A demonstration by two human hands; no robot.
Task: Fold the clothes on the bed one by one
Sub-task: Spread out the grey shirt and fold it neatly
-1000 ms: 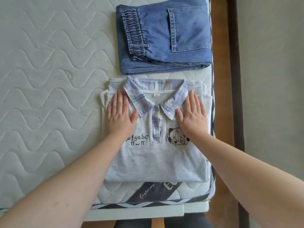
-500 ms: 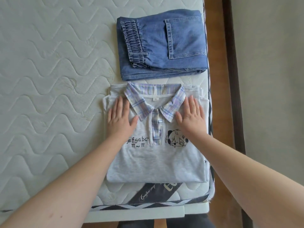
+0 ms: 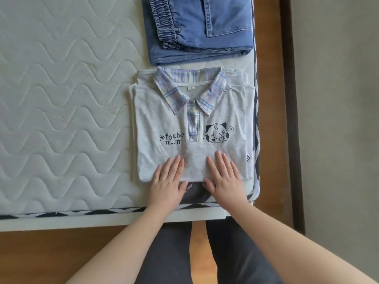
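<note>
A folded light grey polo shirt [image 3: 190, 117] with a plaid collar, black lettering and a cartoon print lies flat near the mattress's front right corner. My left hand [image 3: 168, 181] lies flat with straight fingers on the shirt's bottom hem, left of centre. My right hand [image 3: 224, 179] lies flat beside it on the hem, right of centre. Both palms hang over the hem onto the mattress. Folded blue jeans [image 3: 199, 29] lie just beyond the shirt's collar, partly cut off by the top of the frame.
The white quilted mattress [image 3: 67, 111] stretches to the left. Its front edge has a black-and-white trim [image 3: 102, 212]. A brown wooden bed frame [image 3: 270, 119] runs along the right side, with grey floor beyond. My legs in dark trousers [image 3: 172, 253] stand at the bed's foot.
Both hands have slid from beside the collar down the shirt's front to its bottom hem. The view has shifted toward the bed's foot.
</note>
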